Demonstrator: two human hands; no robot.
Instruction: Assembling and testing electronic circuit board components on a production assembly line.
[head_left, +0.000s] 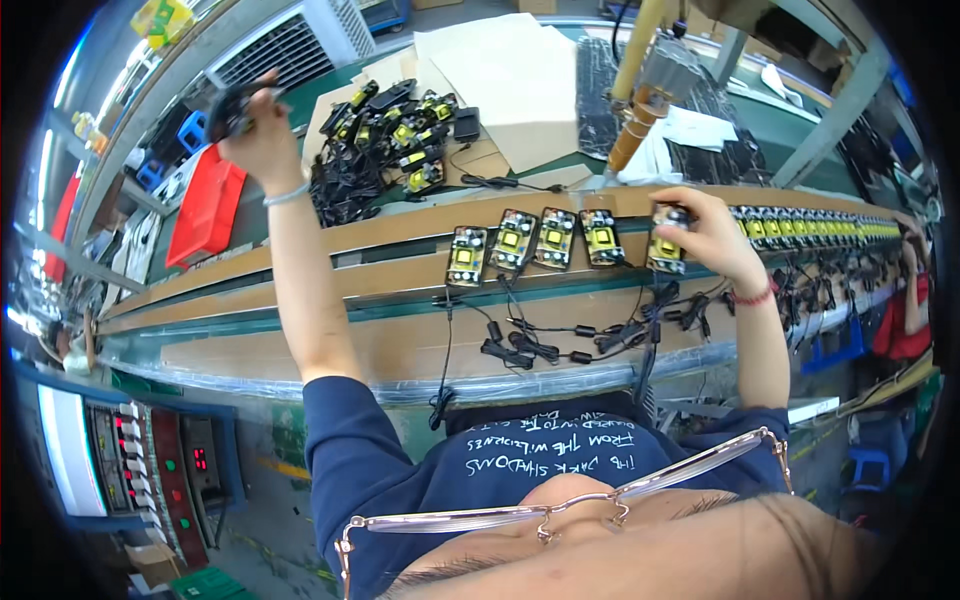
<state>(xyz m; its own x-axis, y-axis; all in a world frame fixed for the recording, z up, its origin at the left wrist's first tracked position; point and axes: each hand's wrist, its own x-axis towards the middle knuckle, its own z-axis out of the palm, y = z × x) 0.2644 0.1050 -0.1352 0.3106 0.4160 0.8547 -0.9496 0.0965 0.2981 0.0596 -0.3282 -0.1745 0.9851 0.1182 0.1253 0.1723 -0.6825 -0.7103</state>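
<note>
My left hand [262, 135] is raised at the far left, beyond the bench rail, its fingers closed around a dark object [232, 112] whose kind I cannot make out. My right hand [708, 232] grips a power adapter circuit board [667, 252] by its sides, thumb across the front, at the rail. Left of it, several like boards with yellow transformers stand in a row, among them a board [602, 238] nearest my right hand and a board [466, 256] at the row's left end. Black cords [535, 345] with plugs hang from them onto the bench.
A heap of boards and black cords [375, 150] lies beyond the rail [370, 285]. Left of it is a red bin [207, 207]; behind it, pale cardboard sheets [500, 90]. A packed row of boards [820, 228] runs right, toward another person's arm [914, 285]. A post [637, 130] stands behind.
</note>
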